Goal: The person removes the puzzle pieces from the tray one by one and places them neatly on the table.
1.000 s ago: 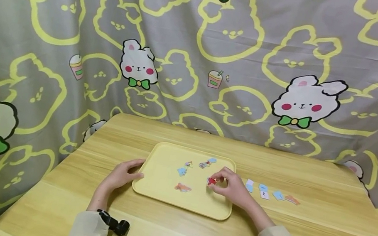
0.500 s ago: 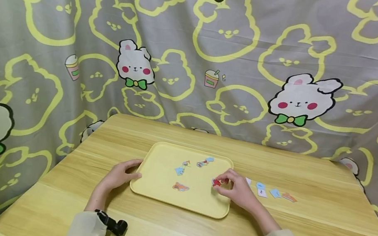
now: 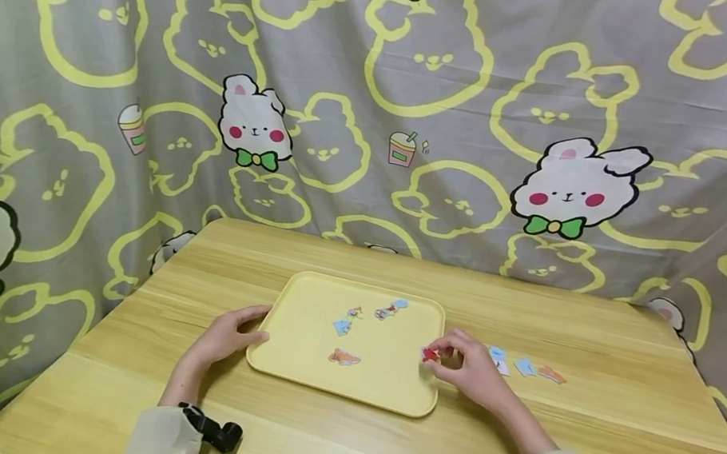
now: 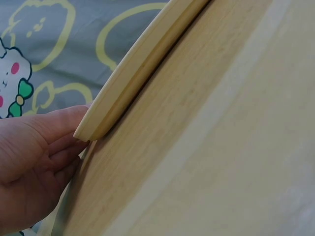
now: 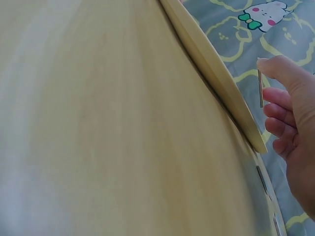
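Note:
My right hand (image 3: 475, 370) pinches a small flat red puzzle piece (image 3: 431, 355) between thumb and fingers, above the right rim of the yellow tray (image 3: 308, 335). In the right wrist view that piece appears edge-on as a thin strip (image 5: 261, 91), clear of the tray. At the tray's left edge, my left hand (image 3: 229, 337) grips the rim, thumb on top; its fingers are partly hidden in the left wrist view. Lying on the tray are an orange piece (image 3: 344, 357), a blue one with a small piece against it (image 3: 342, 327), and a blue-and-red pair (image 3: 390, 310).
On the table (image 3: 324, 447) right of the tray lie several flat pieces, among them a blue one (image 3: 525, 367) and an orange one (image 3: 552, 375). My right hand partly covers that row. A patterned grey curtain (image 3: 339, 36) hangs behind the table.
My right hand has moved right with the red piece, from over the tray to its right rim. The left hand keeps its hold; the head view has shifted slightly.

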`<action>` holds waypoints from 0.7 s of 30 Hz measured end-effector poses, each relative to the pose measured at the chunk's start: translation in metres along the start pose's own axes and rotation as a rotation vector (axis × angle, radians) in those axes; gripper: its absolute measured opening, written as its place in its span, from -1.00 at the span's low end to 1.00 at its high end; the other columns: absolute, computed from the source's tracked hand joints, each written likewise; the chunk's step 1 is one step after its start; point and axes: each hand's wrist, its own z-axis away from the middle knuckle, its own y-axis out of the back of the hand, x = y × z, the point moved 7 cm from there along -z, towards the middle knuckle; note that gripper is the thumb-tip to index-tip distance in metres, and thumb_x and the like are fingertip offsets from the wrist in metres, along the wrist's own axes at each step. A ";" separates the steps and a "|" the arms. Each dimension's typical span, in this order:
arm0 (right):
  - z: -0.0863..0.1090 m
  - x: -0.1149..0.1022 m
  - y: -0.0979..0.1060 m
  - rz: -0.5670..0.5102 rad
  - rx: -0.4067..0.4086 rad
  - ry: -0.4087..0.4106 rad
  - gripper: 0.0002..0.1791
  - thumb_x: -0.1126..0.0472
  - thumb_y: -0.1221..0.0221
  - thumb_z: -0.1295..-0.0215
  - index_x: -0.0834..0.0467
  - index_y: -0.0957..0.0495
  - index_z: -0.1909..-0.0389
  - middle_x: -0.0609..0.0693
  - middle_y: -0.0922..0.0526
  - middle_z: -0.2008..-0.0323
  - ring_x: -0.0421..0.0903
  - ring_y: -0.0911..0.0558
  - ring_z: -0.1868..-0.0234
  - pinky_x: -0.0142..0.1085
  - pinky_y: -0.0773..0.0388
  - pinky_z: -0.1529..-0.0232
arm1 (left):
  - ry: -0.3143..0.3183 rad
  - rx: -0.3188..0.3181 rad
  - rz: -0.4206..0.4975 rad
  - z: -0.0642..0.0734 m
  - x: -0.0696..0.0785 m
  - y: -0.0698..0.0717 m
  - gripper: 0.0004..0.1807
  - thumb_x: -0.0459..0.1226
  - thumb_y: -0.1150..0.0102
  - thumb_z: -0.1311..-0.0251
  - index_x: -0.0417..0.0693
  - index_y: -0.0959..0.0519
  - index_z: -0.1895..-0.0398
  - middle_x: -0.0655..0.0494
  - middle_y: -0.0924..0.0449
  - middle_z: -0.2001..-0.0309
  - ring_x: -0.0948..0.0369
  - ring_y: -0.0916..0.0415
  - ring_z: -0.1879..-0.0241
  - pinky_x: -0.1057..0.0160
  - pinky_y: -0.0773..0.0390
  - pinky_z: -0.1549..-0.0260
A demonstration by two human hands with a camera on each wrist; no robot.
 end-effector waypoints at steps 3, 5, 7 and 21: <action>0.003 0.001 0.003 -0.007 0.003 0.009 -0.82 0.16 -0.40 -0.14 -0.03 -0.67 0.22 -0.13 -0.55 0.36 -0.24 -0.45 0.39 -0.47 -0.43 0.44 | 0.005 -0.004 -0.004 0.000 0.000 0.000 -0.38 -0.20 -0.25 -0.27 -0.13 -0.37 -0.39 -0.18 -0.35 -0.39 -0.17 -0.15 -0.46 -0.18 -0.14 -0.46; 0.005 0.002 0.005 -0.004 0.008 0.013 -0.82 0.15 -0.39 -0.14 -0.03 -0.67 0.22 -0.15 -0.56 0.35 -0.26 -0.46 0.37 -0.47 -0.45 0.43 | 0.010 -0.006 -0.003 0.000 0.001 0.000 -0.37 -0.20 -0.25 -0.27 -0.13 -0.37 -0.39 -0.18 -0.34 -0.40 -0.17 -0.14 -0.46 -0.19 -0.14 -0.46; 0.007 0.003 0.006 0.000 0.016 0.018 -0.82 0.15 -0.39 -0.14 -0.03 -0.68 0.22 -0.16 -0.56 0.35 -0.27 -0.46 0.37 -0.46 -0.45 0.42 | 0.014 -0.009 0.000 0.001 0.001 0.000 -0.37 -0.20 -0.24 -0.28 -0.13 -0.36 -0.40 -0.18 -0.33 -0.41 -0.18 -0.13 -0.47 -0.18 -0.13 -0.47; 0.024 -0.002 0.021 0.009 0.048 0.041 -0.81 0.32 -0.39 -0.10 0.11 -0.66 0.25 0.03 -0.53 0.44 -0.02 -0.42 0.47 -0.44 -0.37 0.51 | 0.001 -0.021 0.003 0.003 0.004 -0.001 -0.36 -0.19 -0.22 -0.29 -0.16 -0.33 -0.41 -0.20 -0.30 -0.42 -0.19 -0.12 -0.47 -0.19 -0.10 -0.47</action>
